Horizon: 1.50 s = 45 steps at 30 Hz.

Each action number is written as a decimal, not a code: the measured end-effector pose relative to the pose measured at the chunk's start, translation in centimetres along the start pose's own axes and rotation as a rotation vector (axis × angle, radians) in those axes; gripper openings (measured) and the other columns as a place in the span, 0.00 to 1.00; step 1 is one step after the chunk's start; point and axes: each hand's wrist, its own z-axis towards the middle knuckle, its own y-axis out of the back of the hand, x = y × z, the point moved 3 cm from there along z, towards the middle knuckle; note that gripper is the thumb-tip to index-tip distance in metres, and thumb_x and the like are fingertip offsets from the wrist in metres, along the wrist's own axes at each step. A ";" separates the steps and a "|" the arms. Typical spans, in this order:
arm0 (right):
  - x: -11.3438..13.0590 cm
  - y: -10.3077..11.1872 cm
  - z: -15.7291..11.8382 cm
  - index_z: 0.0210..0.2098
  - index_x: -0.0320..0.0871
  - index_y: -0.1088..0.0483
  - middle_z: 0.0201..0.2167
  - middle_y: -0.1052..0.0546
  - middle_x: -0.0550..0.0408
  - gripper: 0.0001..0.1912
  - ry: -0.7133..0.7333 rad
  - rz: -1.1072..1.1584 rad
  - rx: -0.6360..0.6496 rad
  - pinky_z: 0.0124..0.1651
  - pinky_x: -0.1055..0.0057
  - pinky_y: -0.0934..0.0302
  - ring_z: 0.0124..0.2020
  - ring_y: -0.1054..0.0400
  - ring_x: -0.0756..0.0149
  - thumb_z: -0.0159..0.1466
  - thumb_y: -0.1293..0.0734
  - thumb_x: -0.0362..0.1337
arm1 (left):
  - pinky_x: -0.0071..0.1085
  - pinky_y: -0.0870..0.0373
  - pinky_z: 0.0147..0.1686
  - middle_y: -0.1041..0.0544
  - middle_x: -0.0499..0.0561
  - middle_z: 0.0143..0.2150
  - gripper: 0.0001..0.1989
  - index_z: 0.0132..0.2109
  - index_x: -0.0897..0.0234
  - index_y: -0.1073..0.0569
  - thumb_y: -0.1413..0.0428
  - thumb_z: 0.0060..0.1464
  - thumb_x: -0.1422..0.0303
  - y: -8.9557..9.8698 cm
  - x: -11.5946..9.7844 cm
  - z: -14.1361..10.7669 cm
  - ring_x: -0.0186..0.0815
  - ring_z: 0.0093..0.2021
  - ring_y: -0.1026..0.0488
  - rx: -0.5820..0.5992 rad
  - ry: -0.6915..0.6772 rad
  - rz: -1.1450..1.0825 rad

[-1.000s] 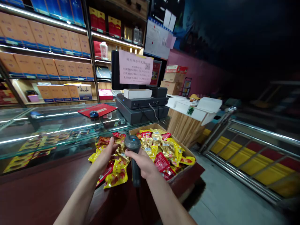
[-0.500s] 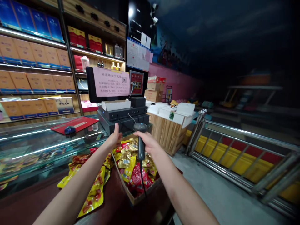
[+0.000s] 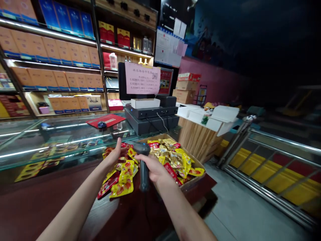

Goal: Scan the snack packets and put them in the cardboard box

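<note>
My right hand (image 3: 154, 167) is wrapped around the handle of a black barcode scanner (image 3: 143, 167), its head facing away from me. Below it, the cord runs down, dim against the dark counter. My left hand (image 3: 115, 156) is open with the thumb raised, just above a loose pile of yellow and red snack packets (image 3: 123, 177). No object shows in that hand, though its far fingers are partly hidden. Right of the scanner, a shallow cardboard box (image 3: 194, 180) holds many gold, yellow and red snack packets (image 3: 175, 157).
A glass display case (image 3: 67, 134) runs along the left, with a red folder (image 3: 106, 120) and a computer mouse (image 3: 101, 125) on top. Behind the box stand a black cash drawer (image 3: 150, 124) and a monitor bearing a pink notice (image 3: 142, 78). A metal railing (image 3: 273, 174) is at right.
The view has swung left. Both hands and the scanner have shifted left relative to the box, from over it to beside the loose packet pile. The right hand keeps its grip.
</note>
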 end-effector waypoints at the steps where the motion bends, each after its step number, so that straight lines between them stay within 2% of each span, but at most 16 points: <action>1: -1.2 -0.3 0.2 0.27 0.40 0.28 0.17 0.28 0.62 0.09 -0.013 -0.007 -0.011 0.25 0.76 0.42 0.19 0.37 0.75 0.44 0.28 0.32 | 0.36 0.29 0.35 0.26 0.65 0.51 0.40 0.44 0.68 0.25 0.56 0.45 0.37 0.8 0.7 -0.8 0.49 0.49 0.29 -0.004 0.043 -0.013; 4: -4.6 -0.3 0.8 0.27 0.39 0.28 0.15 0.31 0.64 0.10 -0.036 -0.036 -0.074 0.22 0.77 0.45 0.17 0.40 0.76 0.44 0.28 0.32 | 0.36 0.28 0.38 0.31 0.65 0.57 0.41 0.47 0.67 0.26 0.57 0.44 0.36 2.4 2.2 -3.2 0.50 0.54 0.33 -0.010 0.191 -0.059; 8: -7.0 0.1 1.5 0.29 0.38 0.28 0.16 0.31 0.63 0.12 -0.073 -0.016 -0.110 0.22 0.77 0.44 0.17 0.38 0.75 0.44 0.27 0.32 | 0.39 0.28 0.40 0.34 0.67 0.59 0.42 0.51 0.68 0.28 0.56 0.45 0.36 3.2 3.3 -5.2 0.52 0.57 0.36 0.034 0.230 -0.098; 11: -7.5 0.2 1.7 0.29 0.38 0.29 0.16 0.30 0.62 0.10 -0.115 0.015 -0.109 0.23 0.77 0.42 0.17 0.36 0.75 0.46 0.29 0.31 | 0.40 0.28 0.42 0.38 0.67 0.61 0.43 0.55 0.69 0.32 0.58 0.47 0.37 3.2 4.1 -5.4 0.52 0.60 0.39 0.109 0.259 -0.109; 14: -7.7 0.2 1.8 0.27 0.37 0.30 0.14 0.31 0.61 0.05 -0.192 0.023 -0.096 0.19 0.77 0.45 0.14 0.39 0.75 0.50 0.31 0.30 | 0.41 0.28 0.42 0.40 0.66 0.63 0.42 0.56 0.69 0.33 0.60 0.50 0.39 3.2 4.7 -4.9 0.52 0.62 0.42 0.158 0.284 -0.110; 19: -7.7 0.4 1.8 0.27 0.39 0.30 0.15 0.31 0.61 0.05 -0.171 0.029 -0.102 0.20 0.78 0.45 0.15 0.40 0.76 0.50 0.31 0.30 | 0.42 0.27 0.40 0.36 0.67 0.60 0.40 0.54 0.69 0.31 0.59 0.50 0.39 3.4 5.0 -4.0 0.54 0.60 0.39 0.148 0.311 -0.139; 22: -7.4 0.7 1.6 0.29 0.40 0.29 0.19 0.28 0.60 0.09 -0.115 0.027 -0.125 0.25 0.78 0.41 0.20 0.35 0.75 0.48 0.28 0.31 | 0.42 0.28 0.40 0.36 0.68 0.60 0.41 0.53 0.69 0.30 0.58 0.48 0.39 3.6 4.9 -3.8 0.55 0.60 0.39 0.155 0.323 -0.169; 26: -7.2 0.8 1.6 0.33 0.41 0.26 0.31 0.23 0.57 0.16 -0.061 -0.004 -0.120 0.35 0.75 0.36 0.31 0.29 0.71 0.44 0.26 0.34 | 0.43 0.28 0.41 0.35 0.68 0.59 0.38 0.52 0.69 0.30 0.55 0.49 0.41 3.8 4.8 -3.8 0.53 0.58 0.38 0.199 0.325 -0.237; 28: -7.3 0.5 1.7 0.33 0.41 0.26 0.35 0.22 0.54 0.16 -0.067 -0.011 -0.072 0.40 0.72 0.36 0.37 0.28 0.67 0.44 0.25 0.35 | 0.42 0.28 0.40 0.33 0.67 0.58 0.35 0.51 0.69 0.29 0.52 0.49 0.42 3.7 4.8 -3.9 0.51 0.56 0.34 0.247 0.320 -0.257; 31: -7.7 -0.5 1.9 0.35 0.41 0.26 0.38 0.22 0.51 0.18 -0.091 0.002 0.019 0.46 0.69 0.36 0.46 0.30 0.61 0.43 0.25 0.35 | 0.36 0.27 0.37 0.29 0.62 0.53 0.29 0.48 0.67 0.27 0.46 0.49 0.47 3.5 4.6 -4.1 0.46 0.50 0.31 0.290 0.229 -0.205; 35: -7.7 -1.5 1.9 0.37 0.41 0.25 0.40 0.22 0.50 0.20 -0.068 -0.014 0.028 0.49 0.65 0.37 0.49 0.32 0.58 0.43 0.25 0.36 | 0.28 0.29 0.32 0.24 0.55 0.43 0.20 0.41 0.65 0.24 0.36 0.42 0.58 3.8 4.9 -3.8 0.36 0.39 0.28 0.260 0.097 -0.086; 37: -7.4 -1.9 1.7 0.37 0.42 0.25 0.41 0.23 0.52 0.19 -0.029 -0.038 0.041 0.49 0.65 0.37 0.50 0.32 0.59 0.44 0.26 0.36 | 0.24 0.31 0.27 0.23 0.53 0.39 0.20 0.41 0.65 0.24 0.34 0.39 0.63 4.2 5.5 -3.2 0.32 0.32 0.28 0.230 0.083 -0.100; 40: -7.0 -2.4 1.0 0.35 0.42 0.26 0.40 0.23 0.52 0.17 0.024 -0.078 0.052 0.47 0.67 0.36 0.48 0.31 0.60 0.45 0.26 0.37 | 0.21 0.37 0.20 0.22 0.52 0.34 0.20 0.42 0.66 0.24 0.34 0.38 0.65 5.2 6.5 -2.1 0.27 0.24 0.30 0.126 0.102 -0.143; 43: -7.3 -3.1 0.0 0.32 0.41 0.29 0.34 0.24 0.53 0.16 0.017 -0.115 0.052 0.36 0.68 0.33 0.37 0.28 0.62 0.45 0.26 0.40 | 0.20 0.37 0.19 0.22 0.50 0.33 0.18 0.41 0.65 0.24 0.35 0.39 0.67 6.2 6.9 -1.4 0.27 0.23 0.29 -0.010 0.098 -0.205; 45: -8.1 -3.7 -0.7 0.30 0.41 0.31 0.27 0.25 0.56 0.15 -0.028 -0.164 0.084 0.25 0.70 0.35 0.27 0.29 0.65 0.46 0.27 0.42 | 0.20 0.38 0.18 0.21 0.50 0.35 0.18 0.42 0.64 0.24 0.36 0.40 0.68 6.7 6.7 -1.2 0.27 0.24 0.29 -0.054 0.069 -0.259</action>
